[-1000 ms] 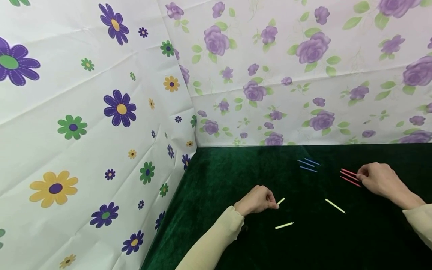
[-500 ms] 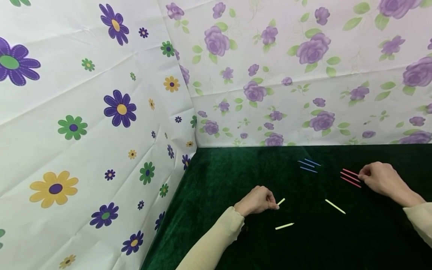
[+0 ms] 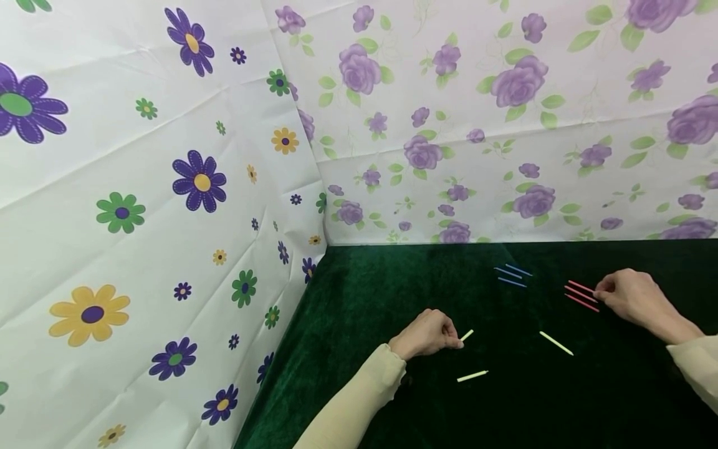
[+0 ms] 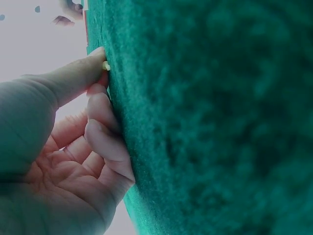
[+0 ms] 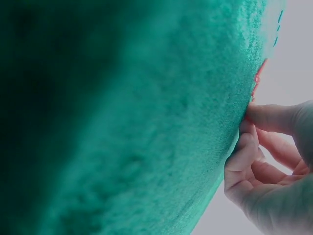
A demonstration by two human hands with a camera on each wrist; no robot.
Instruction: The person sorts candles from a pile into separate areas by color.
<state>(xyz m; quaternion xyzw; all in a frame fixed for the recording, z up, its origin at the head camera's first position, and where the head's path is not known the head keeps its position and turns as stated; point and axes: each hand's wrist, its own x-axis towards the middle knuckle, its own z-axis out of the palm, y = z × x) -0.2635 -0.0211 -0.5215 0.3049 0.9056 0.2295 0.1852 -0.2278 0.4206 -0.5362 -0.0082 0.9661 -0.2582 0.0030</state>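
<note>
In the head view my left hand [image 3: 429, 332] pinches one end of a short yellow candle [image 3: 468, 334] between thumb and forefinger, low over the green cloth [image 3: 392, 280]. The left wrist view shows only the candle's pale tip [image 4: 106, 65] past the thumb; the other fingers curl loosely below. My right hand [image 3: 636, 298] is at the right, thumb and forefinger pinching the near end of the farthest red candle [image 3: 581, 285]. Two more lie roughly parallel beside it, a middle red candle [image 3: 580, 294] and a nearer red candle [image 3: 581, 303].
Three blue candles [image 3: 512, 282] lie side by side farther back. A loose yellow candle [image 3: 556, 343] rests between the hands, and another yellow candle [image 3: 472, 376] is nearer me. Flower-printed sheets rise at the left [image 3: 140, 262] and behind the table [image 3: 477, 181].
</note>
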